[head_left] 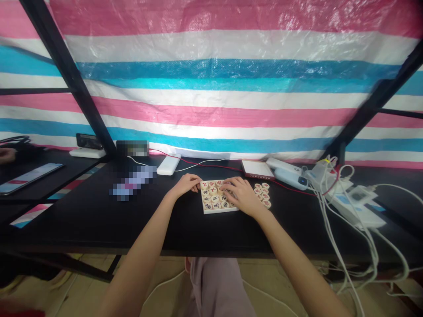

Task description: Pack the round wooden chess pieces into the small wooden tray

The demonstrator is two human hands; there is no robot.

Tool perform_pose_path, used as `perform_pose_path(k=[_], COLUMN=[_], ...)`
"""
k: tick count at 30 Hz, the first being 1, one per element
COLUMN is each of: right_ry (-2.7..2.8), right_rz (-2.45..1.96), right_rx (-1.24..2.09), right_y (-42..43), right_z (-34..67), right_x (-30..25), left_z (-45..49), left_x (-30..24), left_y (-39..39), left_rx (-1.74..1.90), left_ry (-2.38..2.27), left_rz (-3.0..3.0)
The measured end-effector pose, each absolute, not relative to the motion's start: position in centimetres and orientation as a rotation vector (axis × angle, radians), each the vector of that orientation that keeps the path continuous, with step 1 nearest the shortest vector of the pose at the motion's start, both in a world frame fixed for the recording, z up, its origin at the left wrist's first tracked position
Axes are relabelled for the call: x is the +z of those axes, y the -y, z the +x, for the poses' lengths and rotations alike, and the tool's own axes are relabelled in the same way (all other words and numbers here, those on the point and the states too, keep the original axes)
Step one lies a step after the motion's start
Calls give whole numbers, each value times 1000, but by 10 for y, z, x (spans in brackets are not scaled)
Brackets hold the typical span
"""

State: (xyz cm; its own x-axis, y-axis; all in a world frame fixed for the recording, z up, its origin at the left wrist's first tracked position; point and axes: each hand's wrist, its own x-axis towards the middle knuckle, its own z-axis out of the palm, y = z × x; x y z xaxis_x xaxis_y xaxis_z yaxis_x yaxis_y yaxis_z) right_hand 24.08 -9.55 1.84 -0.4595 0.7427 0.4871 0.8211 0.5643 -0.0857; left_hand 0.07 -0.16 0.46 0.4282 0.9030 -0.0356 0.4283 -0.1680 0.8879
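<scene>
A shallow white box (220, 211) of round Chinese chess pieces (215, 198), marked in red and in black, lies on the black table in front of me. At its upper left corner, my left hand (185, 185) rests with curled fingers against the edge. My right hand (243, 193) is over the box's right part, its thumb and fingers bent down onto a piece near the upper rows; the palm hides part of the box. Just right of that hand, several loose red-marked pieces (263, 193) lie on the table in short rows.
Behind the pieces stands a white-topped box lid (257, 169). White and blue power banks (290, 178) and tangled white cables with chargers (357, 204) fill the right side. A white power bank (168, 165) lies at the back. At far left are a phone (29, 178) and another person's hand (7, 155).
</scene>
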Motion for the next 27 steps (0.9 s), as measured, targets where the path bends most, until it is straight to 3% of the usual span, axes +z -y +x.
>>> perform_pose_path(k=[15,21,27], right_ry=[2230,1736,1669], right_rz=[-1293,-1918,-2250], right_rx=[-237,-503,-428], right_y=[97,95,97], right_z=[243,269,280], right_x=[22,21,18], left_z=[1,0,0], left_x=[4,5,7], left_y=[1,1,3], left_rx=[654,657,662], left_ry=[-1138,-1137,-1136], left_rz=[1783,1787,1791])
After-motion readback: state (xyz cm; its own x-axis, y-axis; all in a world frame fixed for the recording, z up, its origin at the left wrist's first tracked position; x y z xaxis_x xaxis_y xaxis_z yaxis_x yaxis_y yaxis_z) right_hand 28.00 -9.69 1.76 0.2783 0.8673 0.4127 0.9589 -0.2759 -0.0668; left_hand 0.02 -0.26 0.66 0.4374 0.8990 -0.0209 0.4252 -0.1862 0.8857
